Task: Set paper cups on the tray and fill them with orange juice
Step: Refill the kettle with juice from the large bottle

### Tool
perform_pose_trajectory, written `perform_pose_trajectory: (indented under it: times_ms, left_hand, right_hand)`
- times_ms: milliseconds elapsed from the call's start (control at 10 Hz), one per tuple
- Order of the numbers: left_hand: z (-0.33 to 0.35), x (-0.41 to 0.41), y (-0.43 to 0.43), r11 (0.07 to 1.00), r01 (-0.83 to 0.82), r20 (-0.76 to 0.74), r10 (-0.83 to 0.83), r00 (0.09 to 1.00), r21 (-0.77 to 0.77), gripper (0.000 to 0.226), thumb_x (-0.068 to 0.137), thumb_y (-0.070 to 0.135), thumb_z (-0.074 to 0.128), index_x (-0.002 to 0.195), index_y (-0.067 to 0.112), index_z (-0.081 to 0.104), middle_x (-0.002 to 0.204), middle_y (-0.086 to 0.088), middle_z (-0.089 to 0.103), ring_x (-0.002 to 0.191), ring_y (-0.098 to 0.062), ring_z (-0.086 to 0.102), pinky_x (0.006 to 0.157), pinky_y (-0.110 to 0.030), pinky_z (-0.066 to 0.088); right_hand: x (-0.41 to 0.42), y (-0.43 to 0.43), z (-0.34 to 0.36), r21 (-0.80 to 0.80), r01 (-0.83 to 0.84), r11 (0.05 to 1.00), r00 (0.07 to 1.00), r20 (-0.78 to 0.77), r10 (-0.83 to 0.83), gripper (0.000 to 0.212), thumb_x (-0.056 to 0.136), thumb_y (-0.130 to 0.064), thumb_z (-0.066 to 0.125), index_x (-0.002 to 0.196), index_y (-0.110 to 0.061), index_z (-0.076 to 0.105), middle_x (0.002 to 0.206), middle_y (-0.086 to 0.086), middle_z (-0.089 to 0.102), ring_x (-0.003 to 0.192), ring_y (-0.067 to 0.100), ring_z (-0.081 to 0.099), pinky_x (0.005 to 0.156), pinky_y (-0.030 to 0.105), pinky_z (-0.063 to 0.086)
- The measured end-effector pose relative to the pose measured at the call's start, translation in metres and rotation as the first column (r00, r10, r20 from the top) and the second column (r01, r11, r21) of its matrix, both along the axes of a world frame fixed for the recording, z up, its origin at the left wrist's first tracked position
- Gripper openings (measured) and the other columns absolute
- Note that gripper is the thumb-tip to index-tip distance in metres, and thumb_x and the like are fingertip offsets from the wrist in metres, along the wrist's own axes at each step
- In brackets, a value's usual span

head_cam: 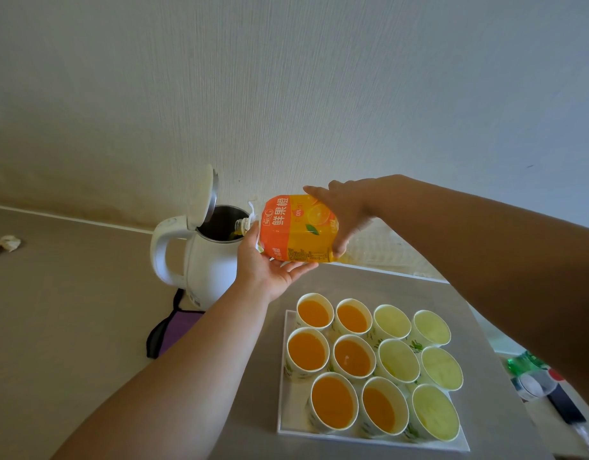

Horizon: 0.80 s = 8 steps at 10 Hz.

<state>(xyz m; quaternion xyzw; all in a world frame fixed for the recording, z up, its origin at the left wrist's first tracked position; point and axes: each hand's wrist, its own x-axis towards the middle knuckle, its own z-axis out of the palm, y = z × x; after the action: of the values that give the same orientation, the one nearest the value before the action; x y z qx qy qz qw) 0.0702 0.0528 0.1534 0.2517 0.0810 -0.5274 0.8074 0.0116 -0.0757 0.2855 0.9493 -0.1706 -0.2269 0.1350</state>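
Fingers [314, 192] of the right hand [349, 210] are reaching over the top of the juice bottle [296, 234] near its base while the thumb is curling underneath, so this hand is gripping the bottle firmly. The left hand [269, 263] is lying palm up beneath the bottle's shoulder, its fingers [301, 268] stretched out fairly straight and bearing the weight from below, the thumb rising beside the neck.

The orange and yellow label is showing large white characters, "鲜果橙", with "100%" printed beside a picture of an orange; the small print lower down is too fine to read.

The bottle is lying almost on its side between the two hands, well above the counter [70, 310], its uncapped mouth poking over the rim of a white kettle [210, 260] whose lid is standing open. A thin orange stream is showing just below the mouth.

On the white tray [286, 419] near the right forearm, eleven paper cups are standing close together: six orange-filled cups [314, 313] on the left and five pale cups [391, 322] on the right, showing only yellow-green inside. A purple cloth [178, 330] is lying under the kettle's edge.
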Motion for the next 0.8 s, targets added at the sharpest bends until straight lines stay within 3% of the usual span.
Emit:
perform_pose_trajectory:
  times_ms: [800]
  left_hand:
    - [0.0013,0.0015,-0.001,1.0,0.008,-0.004,-0.008,1.0,-0.013,0.063,0.09,0.059,0.049,0.134,0.014,0.049,0.121,-0.024,0.06,0.101,-0.045,0.062,0.072,-0.058,0.056]
  right_hand:
    - [0.003,0.0007,0.0046,-0.016,0.005,1.0,1.0,-0.015,-0.005,0.128,0.062,-0.053,0.082,0.15,-0.029,-0.008,0.146,0.011,0.028,0.132,0.033,0.036,0.101,0.045,0.039]
